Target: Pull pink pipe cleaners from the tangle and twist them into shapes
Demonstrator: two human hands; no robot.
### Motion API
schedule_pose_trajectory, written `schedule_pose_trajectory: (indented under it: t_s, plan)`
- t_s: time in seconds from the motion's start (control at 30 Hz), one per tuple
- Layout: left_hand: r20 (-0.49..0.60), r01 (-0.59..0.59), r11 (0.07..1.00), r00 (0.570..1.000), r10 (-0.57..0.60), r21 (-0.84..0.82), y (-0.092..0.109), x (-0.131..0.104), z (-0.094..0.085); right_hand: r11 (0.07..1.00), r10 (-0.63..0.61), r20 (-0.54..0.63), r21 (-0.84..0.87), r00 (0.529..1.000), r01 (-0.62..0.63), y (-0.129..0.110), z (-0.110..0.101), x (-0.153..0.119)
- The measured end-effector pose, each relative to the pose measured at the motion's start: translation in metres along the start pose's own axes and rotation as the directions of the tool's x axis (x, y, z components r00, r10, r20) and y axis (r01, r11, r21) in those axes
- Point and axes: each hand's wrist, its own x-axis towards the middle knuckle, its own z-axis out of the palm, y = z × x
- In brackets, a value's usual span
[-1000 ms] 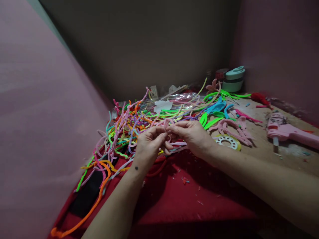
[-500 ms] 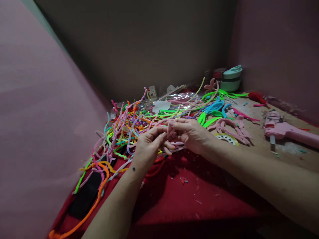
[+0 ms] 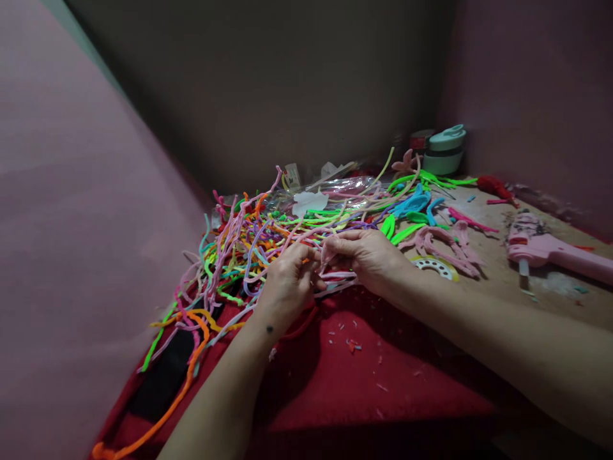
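Observation:
A small pink fuzzy piece is pinched between the fingertips of my right hand, above the front edge of a pile of colourful pipe cleaners. My left hand touches its left side with fingers curled together, the back of the hand toward the camera. The fingers hide most of the piece. Just right of my right hand lie bright green leaf shapes and bent pink fuzzy loops.
A pink glue gun lies at the right, near a yellow-rimmed tape roll. Behind stands a mint-green container. A black flat object and an orange pipe cleaner are at the front left, on red cloth.
My left hand has rolled inward, and its previously spread fingers have curled in beside the pink piece. My right hand has barely moved and still pinches it.

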Motion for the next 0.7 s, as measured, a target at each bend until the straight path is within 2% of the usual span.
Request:
schedule_pose_trajectory:
  t_s: [0.13, 0.27, 0.4, 0.53, 0.6, 0.7]
  plan:
    - [0.015, -0.067, 0.991, 0.998, 0.065, 0.117, 0.001, 0.0, -0.002, 0.996, 0.033, -0.011, 0.087, 0.999, -0.032, -0.002, 0.002, -0.002]
    - [0.031, -0.146, 0.975, 0.989, 0.143, 0.166, 0.002, 0.002, -0.004, 0.981, 0.105, -0.02, 0.167, 0.994, -0.1, -0.004, 0.002, 0.0]
    - [0.053, -0.166, 0.958, 0.986, 0.158, 0.233, 0.004, 0.004, -0.006, 0.977, 0.126, -0.047, 0.179, 0.991, -0.116, -0.004, 0.0, 0.002]
    - [0.058, -0.06, 0.958, 0.997, 0.046, 0.282, 0.005, 0.003, -0.007, 0.978, 0.127, -0.054, 0.175, 0.991, -0.115, -0.005, 0.002, 0.001]
    - [0.064, 0.042, 0.981, 0.996, -0.055, 0.188, 0.008, 0.003, -0.007, 0.975, 0.125, -0.07, 0.191, 0.99, -0.11, -0.005, 0.003, 0.001]
    - [0.1, 0.208, 0.978, 0.974, -0.206, -0.018, 0.014, 0.003, -0.006, 0.979, 0.091, -0.078, 0.188, 0.993, -0.075, -0.004, 0.004, 0.001]
